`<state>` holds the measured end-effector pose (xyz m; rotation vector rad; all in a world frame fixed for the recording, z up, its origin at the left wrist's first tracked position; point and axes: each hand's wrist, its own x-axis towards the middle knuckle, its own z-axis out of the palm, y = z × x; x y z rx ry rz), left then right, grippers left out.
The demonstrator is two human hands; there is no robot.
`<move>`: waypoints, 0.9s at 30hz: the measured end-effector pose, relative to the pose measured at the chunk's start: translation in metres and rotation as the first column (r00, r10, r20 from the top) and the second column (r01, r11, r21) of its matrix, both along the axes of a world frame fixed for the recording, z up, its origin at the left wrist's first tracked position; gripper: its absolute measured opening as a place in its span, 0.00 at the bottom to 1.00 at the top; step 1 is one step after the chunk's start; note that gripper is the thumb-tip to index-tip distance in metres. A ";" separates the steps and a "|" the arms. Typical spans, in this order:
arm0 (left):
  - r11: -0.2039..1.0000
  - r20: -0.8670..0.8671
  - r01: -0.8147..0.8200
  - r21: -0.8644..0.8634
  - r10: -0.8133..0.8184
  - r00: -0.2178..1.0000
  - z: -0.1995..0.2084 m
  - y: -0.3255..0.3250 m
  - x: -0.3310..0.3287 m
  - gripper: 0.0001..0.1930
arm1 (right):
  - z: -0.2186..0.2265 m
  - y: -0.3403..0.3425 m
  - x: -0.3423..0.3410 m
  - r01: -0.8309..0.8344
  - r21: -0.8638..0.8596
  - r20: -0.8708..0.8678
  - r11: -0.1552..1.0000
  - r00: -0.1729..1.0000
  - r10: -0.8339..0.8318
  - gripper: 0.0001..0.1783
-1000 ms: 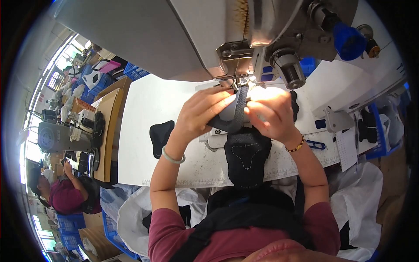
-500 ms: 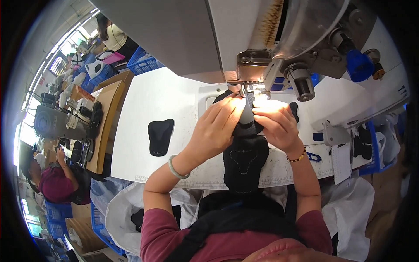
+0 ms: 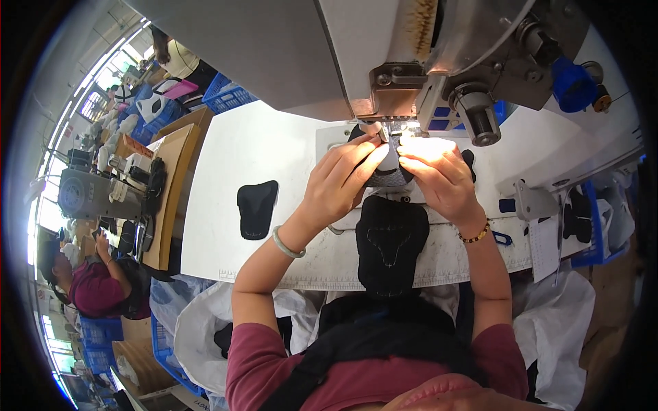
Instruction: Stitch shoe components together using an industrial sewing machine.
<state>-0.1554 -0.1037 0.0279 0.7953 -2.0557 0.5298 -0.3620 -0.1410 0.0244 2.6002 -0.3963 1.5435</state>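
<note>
Head view: grey-black piece (image 3: 391,179) sits at the sewing machine's (image 3: 274,55) lit needle area, left hand (image 3: 340,177) and right hand (image 3: 442,172) flanking it, fingers nearly closed, pinching opposite edges, probably to keep it flat and steerable.

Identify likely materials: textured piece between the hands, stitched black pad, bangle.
Textured piece: probably woven or mesh fabric, matte, given its patterned surface.
Stitched black pad: matte fabric, likely; light thread lines show.
Bangle: smooth, pale, polished-looking; stone, glass or plastic, can't tell.
</note>
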 end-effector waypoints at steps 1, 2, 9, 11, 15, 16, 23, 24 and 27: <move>1.000 -0.002 0.010 -0.020 -0.010 1.000 -0.002 -0.002 0.001 0.20 | 0.000 -0.001 0.001 0.000 0.018 0.007 1.000 1.000 0.000 0.11; 0.999 -0.005 0.020 -0.038 -0.021 1.000 -0.004 -0.003 0.003 0.19 | 0.001 0.000 0.002 0.001 0.017 0.009 1.000 1.000 -0.001 0.11; 0.995 -0.057 0.059 -0.083 -0.064 0.996 -0.012 -0.019 0.007 0.17 | 0.002 0.003 0.005 0.081 0.065 -0.020 0.995 0.997 -0.080 0.14; 0.994 -0.117 0.069 -0.081 -0.079 0.990 -0.013 -0.022 0.006 0.19 | 0.003 0.003 0.005 0.105 0.088 -0.036 0.991 0.994 -0.102 0.15; 0.998 -0.201 0.063 -0.014 -0.065 0.977 -0.018 -0.028 0.010 0.19 | 0.003 0.005 0.008 0.112 0.074 -0.001 0.991 0.994 -0.112 0.14; 0.998 -0.201 0.064 -0.013 -0.065 0.978 -0.019 -0.028 0.011 0.19 | 0.003 0.005 0.009 0.114 0.069 -0.003 0.991 0.993 -0.114 0.14; 0.989 -0.149 0.149 0.019 -0.145 0.978 -0.005 -0.034 0.024 0.12 | 0.002 0.005 0.010 0.220 0.063 0.005 0.973 0.975 -0.221 0.12; 0.953 -0.231 0.293 0.081 -0.268 0.935 -0.003 -0.036 0.029 0.10 | 0.002 0.004 0.010 0.225 0.058 0.013 0.973 0.974 -0.226 0.12; 0.841 -0.464 0.111 0.530 0.178 0.867 -0.007 -0.053 0.043 0.10 | 0.000 0.002 0.012 0.211 0.059 0.037 0.976 0.976 -0.213 0.13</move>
